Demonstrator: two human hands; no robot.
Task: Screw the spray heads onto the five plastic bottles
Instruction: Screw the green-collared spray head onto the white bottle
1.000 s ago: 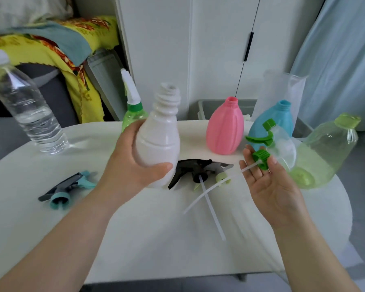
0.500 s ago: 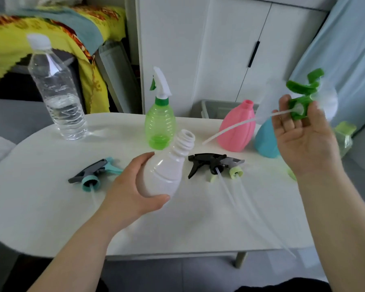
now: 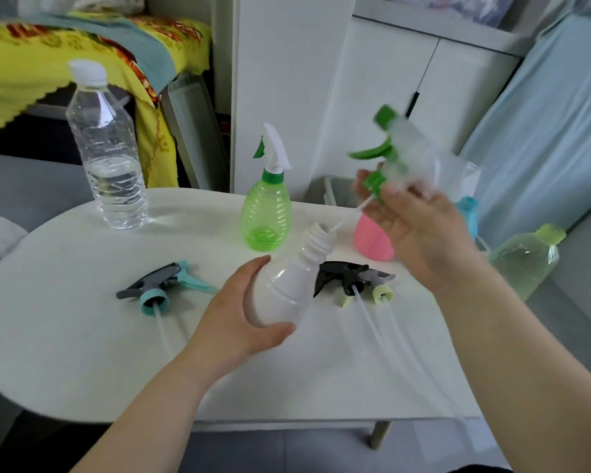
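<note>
Your left hand grips the white bottle round its belly, thumb below and fingers curled behind, holding it just above the table with the open threaded neck tilted up and to the right. Your right hand is raised above and to the right of it, pinching the green spray head at its collar between thumb and fingers; this part is blurred. A thin tube runs down and left from the collar, and its end sits at the white bottle's mouth, though you cannot tell whether it is inside.

On the table a green bottle stands upright with a white sprayer already on it. The pink bottle and blue bottle are partly hidden behind your right hand, and a pale green bottle is near the right edge. A teal spray head lies left of your left hand. A black spray head and a yellow-green spray head lie side by side just right of the white bottle. A capped water bottle stands at the far left
</note>
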